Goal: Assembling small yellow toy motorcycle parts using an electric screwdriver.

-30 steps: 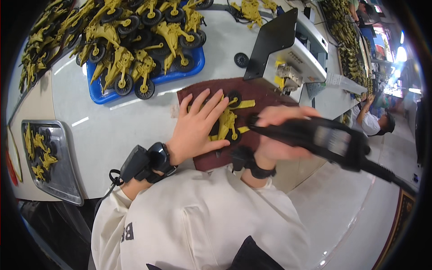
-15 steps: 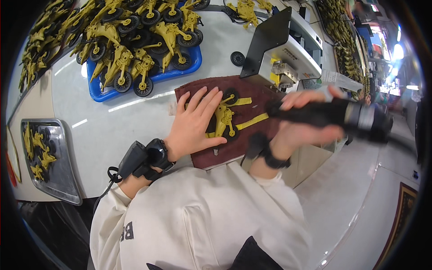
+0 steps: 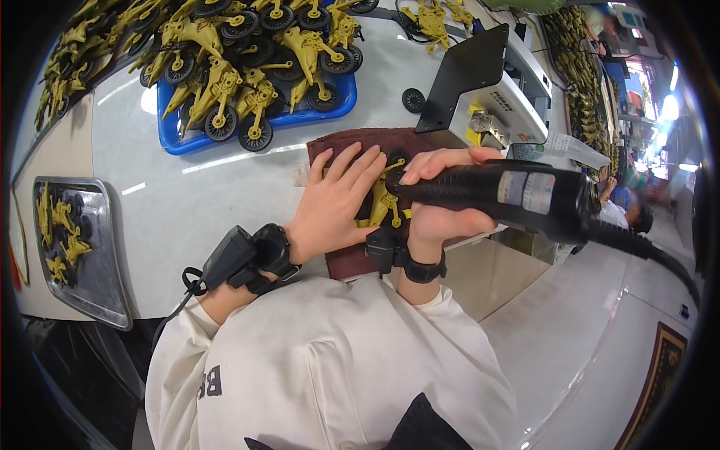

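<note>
A small yellow toy motorcycle [image 3: 385,202] with black wheels lies on a maroon cloth [image 3: 349,259]. My left hand [image 3: 330,199] rests flat against its left side, fingers stretched out and thumb pointing right. In my right hand [image 3: 446,223] is a black electric screwdriver [image 3: 480,187], gripped around its body. Its front end reaches over the upper part of the motorcycle; the tip and the exact contact point cannot be made out. Yellow strips on the cloth are mostly covered by the right hand and the tool.
A blue tray [image 3: 176,142] heaped with similar yellow motorcycles stands beyond my left hand. A metal tray [image 3: 112,277] with several yellow parts sits at far left. One loose black wheel [image 3: 413,100] lies beside a white-and-black machine [image 3: 480,97]. The tool's cable [image 3: 645,259] trails off right.
My right hand has brought the electric screwdriver leftward, from right of the cloth to over the toy motorcycle. My left hand stays in place on it. The whole view has shifted slightly.
</note>
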Motion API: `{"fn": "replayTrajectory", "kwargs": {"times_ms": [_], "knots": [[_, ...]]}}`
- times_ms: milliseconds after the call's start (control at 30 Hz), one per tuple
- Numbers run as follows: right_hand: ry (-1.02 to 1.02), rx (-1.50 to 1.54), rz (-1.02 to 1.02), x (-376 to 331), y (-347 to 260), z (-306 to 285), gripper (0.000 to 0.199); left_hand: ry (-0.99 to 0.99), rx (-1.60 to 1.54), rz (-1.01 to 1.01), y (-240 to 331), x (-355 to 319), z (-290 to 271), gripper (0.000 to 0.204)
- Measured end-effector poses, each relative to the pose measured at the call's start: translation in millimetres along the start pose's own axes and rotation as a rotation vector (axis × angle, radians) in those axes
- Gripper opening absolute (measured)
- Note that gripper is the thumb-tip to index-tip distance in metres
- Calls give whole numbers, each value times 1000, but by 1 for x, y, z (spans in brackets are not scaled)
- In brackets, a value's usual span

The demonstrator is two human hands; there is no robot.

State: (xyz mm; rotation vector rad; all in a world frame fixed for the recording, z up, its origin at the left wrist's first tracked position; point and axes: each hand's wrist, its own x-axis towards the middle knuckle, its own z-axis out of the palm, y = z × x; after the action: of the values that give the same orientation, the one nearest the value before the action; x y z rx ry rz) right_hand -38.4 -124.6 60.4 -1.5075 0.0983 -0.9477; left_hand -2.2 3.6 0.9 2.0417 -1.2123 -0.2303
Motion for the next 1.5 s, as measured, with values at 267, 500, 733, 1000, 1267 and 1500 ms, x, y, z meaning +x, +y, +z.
{"fn": "replayTrajectory", "kwargs": {"times_ms": [267, 500, 733, 1000, 1267, 1500], "knots": [[56, 333, -158, 16, -15, -28, 89, -10, -21, -6, -2, 5, -2, 94], [597, -412, -457, 97, -38, -61, 90, -28, -8, -8, 2, 0, -2, 95], [304, -249, 9, 63, -41, -49, 89, -12, -12, 4, 1, -1, -2, 96], [128, -25, -141, 27, -12, -25, 90, -13, 5, 9, 1, 0, -4, 95], [185, -155, -47, 32, 7, -18, 86, -32, -4, 8, 0, -1, -2, 96], [126, -111, 54, 32, 13, -21, 84, -55, -33, -18, 1, 1, -4, 96]]}}
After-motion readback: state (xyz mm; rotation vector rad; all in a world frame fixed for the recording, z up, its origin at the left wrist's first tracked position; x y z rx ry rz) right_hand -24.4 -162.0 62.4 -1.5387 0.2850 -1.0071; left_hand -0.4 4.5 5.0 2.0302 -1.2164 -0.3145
